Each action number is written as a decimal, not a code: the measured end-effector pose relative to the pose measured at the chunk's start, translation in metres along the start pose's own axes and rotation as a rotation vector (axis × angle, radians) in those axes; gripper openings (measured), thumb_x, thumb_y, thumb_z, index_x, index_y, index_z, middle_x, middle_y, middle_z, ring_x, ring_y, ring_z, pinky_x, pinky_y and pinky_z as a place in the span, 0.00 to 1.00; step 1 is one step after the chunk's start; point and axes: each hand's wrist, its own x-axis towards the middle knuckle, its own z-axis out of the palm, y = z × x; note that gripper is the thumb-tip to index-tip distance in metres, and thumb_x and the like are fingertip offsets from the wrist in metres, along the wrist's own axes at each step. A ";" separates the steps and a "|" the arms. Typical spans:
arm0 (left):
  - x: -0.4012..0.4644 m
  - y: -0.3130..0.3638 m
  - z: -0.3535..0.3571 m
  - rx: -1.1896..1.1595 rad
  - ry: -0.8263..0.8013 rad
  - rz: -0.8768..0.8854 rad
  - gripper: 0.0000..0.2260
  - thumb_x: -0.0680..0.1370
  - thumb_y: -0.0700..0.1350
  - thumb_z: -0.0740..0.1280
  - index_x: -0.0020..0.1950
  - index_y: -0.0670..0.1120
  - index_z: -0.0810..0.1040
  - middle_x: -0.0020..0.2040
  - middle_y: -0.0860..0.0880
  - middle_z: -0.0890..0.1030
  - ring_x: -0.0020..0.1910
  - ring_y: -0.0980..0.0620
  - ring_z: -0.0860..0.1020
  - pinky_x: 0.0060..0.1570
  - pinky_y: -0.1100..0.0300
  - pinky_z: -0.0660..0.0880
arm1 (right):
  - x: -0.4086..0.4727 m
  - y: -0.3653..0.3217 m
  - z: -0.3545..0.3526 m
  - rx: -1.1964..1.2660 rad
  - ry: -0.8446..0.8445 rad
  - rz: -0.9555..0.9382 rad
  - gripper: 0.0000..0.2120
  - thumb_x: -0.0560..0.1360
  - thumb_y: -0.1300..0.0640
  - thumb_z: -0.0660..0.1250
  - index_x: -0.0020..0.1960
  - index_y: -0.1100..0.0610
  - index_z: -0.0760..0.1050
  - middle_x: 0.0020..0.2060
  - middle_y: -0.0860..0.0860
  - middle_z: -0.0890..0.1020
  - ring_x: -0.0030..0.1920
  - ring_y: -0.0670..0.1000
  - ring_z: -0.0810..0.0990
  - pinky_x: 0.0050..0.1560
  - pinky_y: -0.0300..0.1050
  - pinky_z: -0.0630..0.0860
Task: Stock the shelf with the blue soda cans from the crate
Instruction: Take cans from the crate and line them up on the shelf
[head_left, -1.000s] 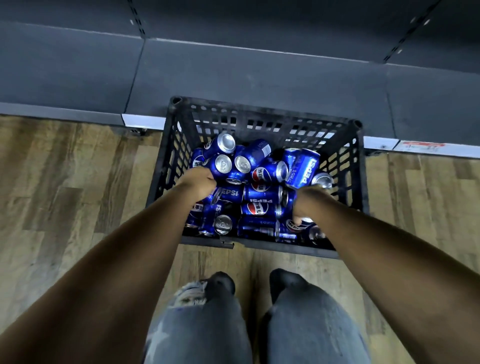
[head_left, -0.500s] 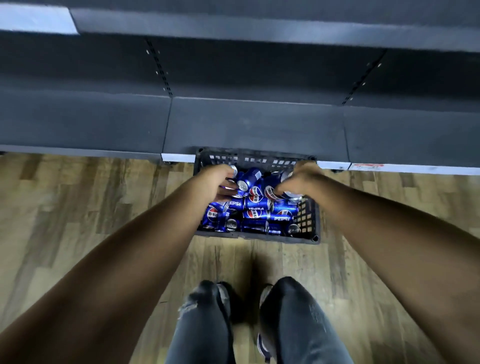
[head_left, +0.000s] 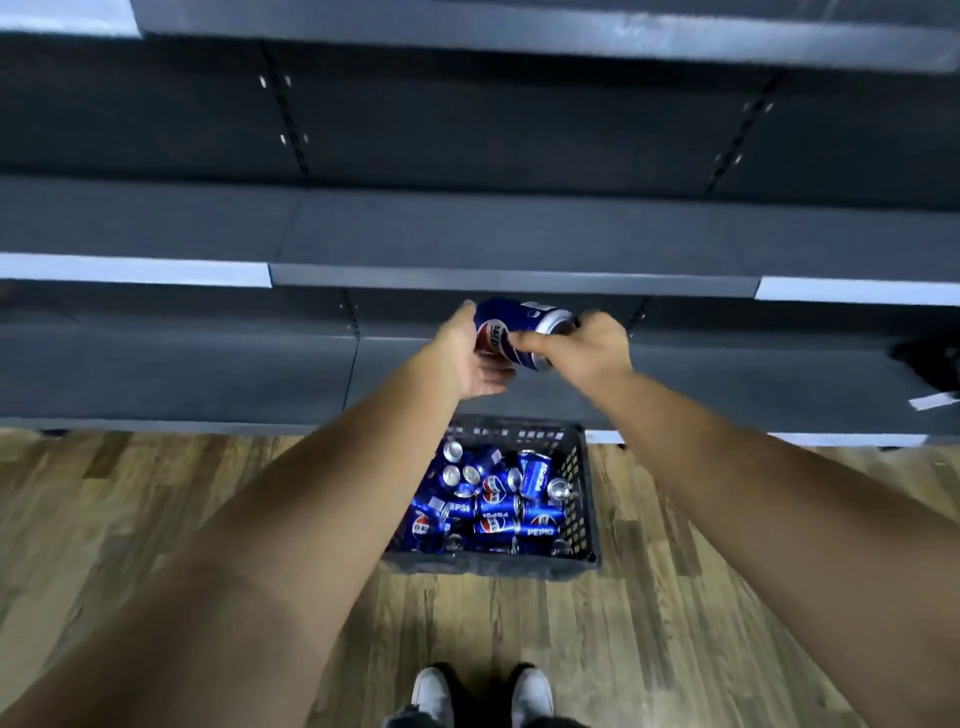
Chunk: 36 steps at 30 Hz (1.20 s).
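A: Blue soda can (head_left: 522, 332) lies sideways between 2 hands, in front of the dark shelf (head_left: 514, 278), above the crate (head_left: 582, 488).
B: Left hand (head_left: 475, 358) cradles it; right hand (head_left: 587, 348) grips its silver end.

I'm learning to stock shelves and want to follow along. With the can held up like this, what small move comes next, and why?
Probably turn the can upright and set it on the shelf just above. Both the left hand and the right hand hold it on its side, below the shelf's front edge, and the shelf looks bare while the crate is still full.
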 end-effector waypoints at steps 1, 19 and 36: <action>-0.007 0.006 0.004 -0.021 -0.005 0.032 0.29 0.81 0.61 0.50 0.66 0.39 0.72 0.66 0.37 0.74 0.64 0.38 0.73 0.66 0.47 0.66 | -0.007 -0.007 -0.007 0.058 0.025 -0.030 0.24 0.64 0.45 0.78 0.50 0.59 0.76 0.44 0.51 0.79 0.43 0.49 0.77 0.37 0.37 0.69; -0.105 0.084 0.051 -0.246 -0.063 0.499 0.22 0.70 0.62 0.70 0.54 0.47 0.79 0.49 0.44 0.83 0.50 0.45 0.81 0.56 0.46 0.77 | -0.062 -0.066 -0.087 0.397 -0.080 -0.300 0.21 0.67 0.54 0.77 0.53 0.60 0.72 0.45 0.49 0.80 0.41 0.44 0.77 0.39 0.35 0.71; -0.151 0.111 0.060 -0.028 -0.103 0.812 0.21 0.73 0.58 0.69 0.51 0.40 0.78 0.45 0.43 0.84 0.44 0.46 0.82 0.53 0.50 0.79 | -0.053 -0.093 -0.106 0.781 -0.875 -0.222 0.40 0.49 0.57 0.84 0.59 0.61 0.76 0.51 0.58 0.83 0.52 0.58 0.81 0.55 0.48 0.79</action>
